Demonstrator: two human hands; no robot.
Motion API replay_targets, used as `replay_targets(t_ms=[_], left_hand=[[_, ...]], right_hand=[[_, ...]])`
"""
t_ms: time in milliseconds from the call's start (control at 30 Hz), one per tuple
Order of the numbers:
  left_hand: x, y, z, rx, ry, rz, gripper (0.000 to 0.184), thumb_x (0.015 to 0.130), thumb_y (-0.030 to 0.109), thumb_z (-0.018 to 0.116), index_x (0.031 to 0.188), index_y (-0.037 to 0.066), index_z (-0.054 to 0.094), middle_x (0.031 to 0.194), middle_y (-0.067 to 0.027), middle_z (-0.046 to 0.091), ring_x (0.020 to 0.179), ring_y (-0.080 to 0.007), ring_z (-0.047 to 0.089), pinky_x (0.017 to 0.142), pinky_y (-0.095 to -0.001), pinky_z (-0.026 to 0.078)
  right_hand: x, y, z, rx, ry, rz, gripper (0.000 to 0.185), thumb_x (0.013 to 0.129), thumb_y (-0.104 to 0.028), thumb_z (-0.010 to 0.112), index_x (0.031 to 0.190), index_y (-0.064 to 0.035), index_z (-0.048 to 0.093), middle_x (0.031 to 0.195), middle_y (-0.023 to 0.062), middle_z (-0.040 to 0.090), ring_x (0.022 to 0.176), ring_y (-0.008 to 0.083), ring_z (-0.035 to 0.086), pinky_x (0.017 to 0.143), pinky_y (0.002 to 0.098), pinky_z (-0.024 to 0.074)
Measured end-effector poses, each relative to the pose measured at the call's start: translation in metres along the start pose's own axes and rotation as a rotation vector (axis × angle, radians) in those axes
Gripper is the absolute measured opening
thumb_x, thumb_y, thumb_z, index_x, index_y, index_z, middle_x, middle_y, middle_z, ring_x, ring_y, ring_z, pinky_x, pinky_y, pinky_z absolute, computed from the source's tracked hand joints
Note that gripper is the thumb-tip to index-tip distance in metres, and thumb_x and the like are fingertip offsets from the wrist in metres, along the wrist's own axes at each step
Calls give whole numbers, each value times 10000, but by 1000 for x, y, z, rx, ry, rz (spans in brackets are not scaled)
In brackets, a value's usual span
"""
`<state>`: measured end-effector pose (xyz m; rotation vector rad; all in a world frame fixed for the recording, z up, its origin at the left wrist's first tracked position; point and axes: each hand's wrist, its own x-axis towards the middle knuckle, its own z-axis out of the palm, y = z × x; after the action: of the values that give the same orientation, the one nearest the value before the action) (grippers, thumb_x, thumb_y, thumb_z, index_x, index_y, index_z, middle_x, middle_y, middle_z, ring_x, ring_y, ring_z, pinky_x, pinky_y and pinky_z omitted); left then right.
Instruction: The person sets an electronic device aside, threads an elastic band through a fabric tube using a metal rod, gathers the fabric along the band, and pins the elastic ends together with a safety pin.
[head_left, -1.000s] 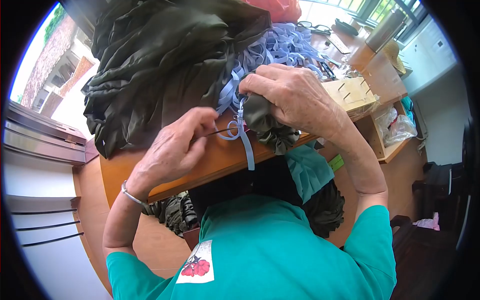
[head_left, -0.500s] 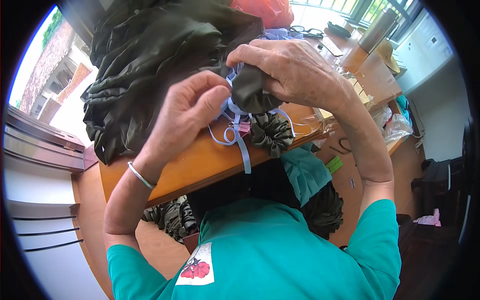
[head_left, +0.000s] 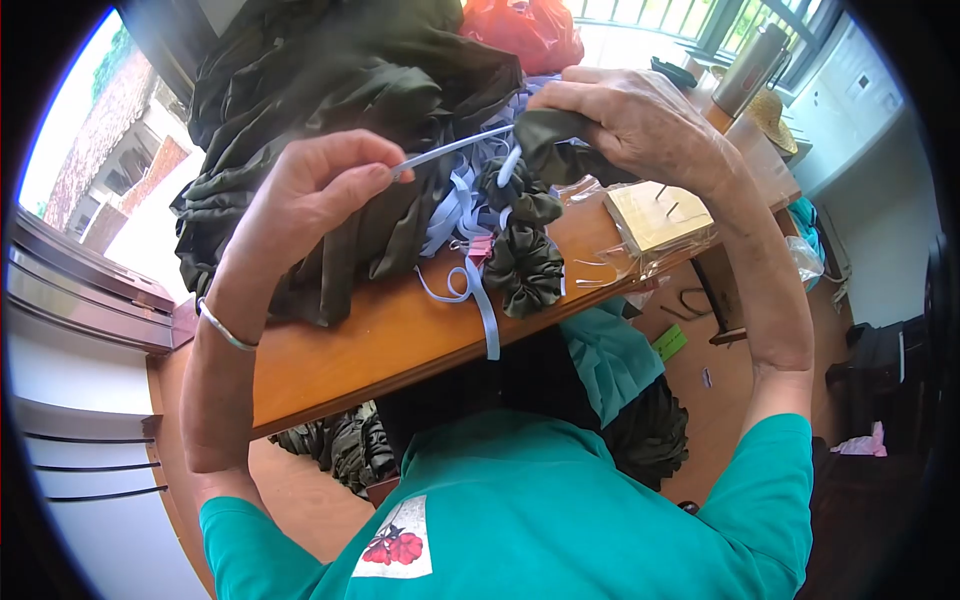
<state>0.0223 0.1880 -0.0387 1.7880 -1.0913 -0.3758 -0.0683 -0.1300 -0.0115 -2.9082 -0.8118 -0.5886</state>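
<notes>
My left hand [head_left: 325, 180] pinches the end of a light-blue elastic strip [head_left: 452, 149] between thumb and fingertips. The strip runs taut up to a dark green fabric tube [head_left: 545, 135], which my right hand [head_left: 650, 125] grips from the right. Below it, a gathered dark green scrunchie [head_left: 525, 272] lies near the table edge, with more bunched green fabric just above. A pink binder clip [head_left: 480, 249] sits beside the scrunchie at a curled light-blue strip that hangs over the edge. Several loose light-blue strips [head_left: 453, 210] lie behind the clip.
A large heap of dark green fabric [head_left: 330, 100] covers the left and back of the wooden table [head_left: 350, 350]. At the back stand a red plastic bag [head_left: 525, 35] and a flask [head_left: 750, 65]. A plastic-wrapped block [head_left: 660, 215] lies at the right.
My hands have moved apart, the left to the left and the right to the right. The light-blue strip is now stretched between them, and the scrunchie by the clip shows more fully.
</notes>
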Motion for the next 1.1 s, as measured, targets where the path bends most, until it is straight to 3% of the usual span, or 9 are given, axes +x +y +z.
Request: replay_targets(t_ms=[133,367,467,600,700,800,900,967,1100], left_hand=[[-18,-11,-14,292,82,-24,152,962,99,623,1027,-21,690,794,-6,647,721,-55,521,664,-235,440],[-19,-6,23,400,106,-19,147,945,99,638,1050,10,687,780,-140,661,675,-166,630,658,-306,500],[-8,-8,45,417,106,96,139,923,97,630,1033,28,681,874,-157,681,779,-345,667,717,-389,529],[-4,-19,51,645,299,348,136,877,93,656,997,59,708,997,-91,652,921,-326,652,794,-395,519],[-8,-9,44,972,345,302,152,859,96,668,999,70,722,920,-96,652,823,-322,655,745,-391,525],[-9,-9,42,513,228,82,188,878,62,611,1029,53,722,782,-110,673,631,-204,625,643,-333,513],[-13,-26,34,115,163,-37,180,931,64,561,1035,20,702,793,-82,717,652,-80,597,634,-278,508],[-18,-36,34,-129,146,-107,171,954,80,562,1036,12,696,805,-55,718,684,-70,607,646,-270,517],[-39,-48,43,-90,200,-78,170,983,115,568,1034,-15,664,908,-58,716,850,-80,648,786,-270,538]], right_hand=[[-13,17,5,-14,-12,38,271,890,-113,567,1136,-87,679,974,135,682,928,353,671,821,434,520],[8,-30,11,317,-79,-61,226,829,-94,587,1035,-41,667,869,171,677,857,368,655,778,441,514],[32,-42,3,424,-198,-38,324,800,-103,584,1111,-33,642,896,147,680,835,320,660,799,387,518],[52,-43,-5,503,-305,-4,407,809,-145,582,1198,-29,603,969,84,663,880,218,636,834,338,507],[59,-47,-8,670,-284,0,399,883,-231,635,1229,-38,594,1020,52,646,932,143,621,844,298,498],[52,-74,-13,940,-237,168,448,925,-284,695,1288,-55,566,1003,40,636,958,106,621,845,259,496],[25,-121,10,852,21,14,492,888,-259,721,1274,2,563,1038,215,649,975,336,667,860,414,544],[5,-144,36,800,-116,-11,555,881,-215,711,1345,1,496,1178,243,596,1126,404,599,962,453,508],[-14,-152,105,565,44,-63,713,804,-133,749,1427,-11,426,1304,210,548,1237,382,526,1041,451,459]])
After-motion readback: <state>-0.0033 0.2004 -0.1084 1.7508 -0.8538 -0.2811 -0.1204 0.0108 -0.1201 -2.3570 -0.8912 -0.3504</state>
